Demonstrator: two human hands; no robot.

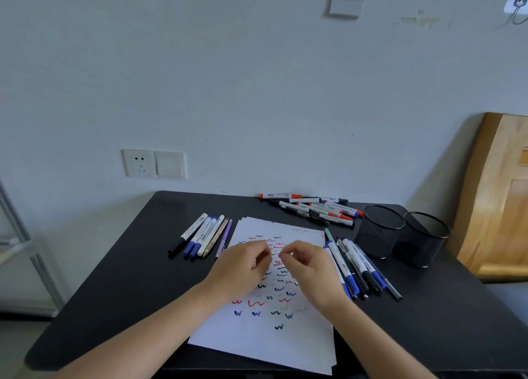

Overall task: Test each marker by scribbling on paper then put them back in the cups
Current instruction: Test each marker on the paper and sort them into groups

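A stack of white paper (265, 341) covered in red, blue and black scribbles lies in the middle of the black table (114, 287). My left hand (243, 267) and my right hand (308, 267) hover close together over the paper, fingers loosely curled; no marker shows in either. Several markers (200, 235) lie left of the paper, another group of markers (357, 267) lies right of it, and a pile of red and black markers (314, 207) sits at the back. Two black mesh cups (380, 233) (423, 238) stand at the right; no markers show in them.
A wooden panel (503, 195) leans against the wall at the right, behind the cups. A wall socket and switch (154, 164) sit above the table's back left. A metal rack leg (34, 253) stands to the left of the table.
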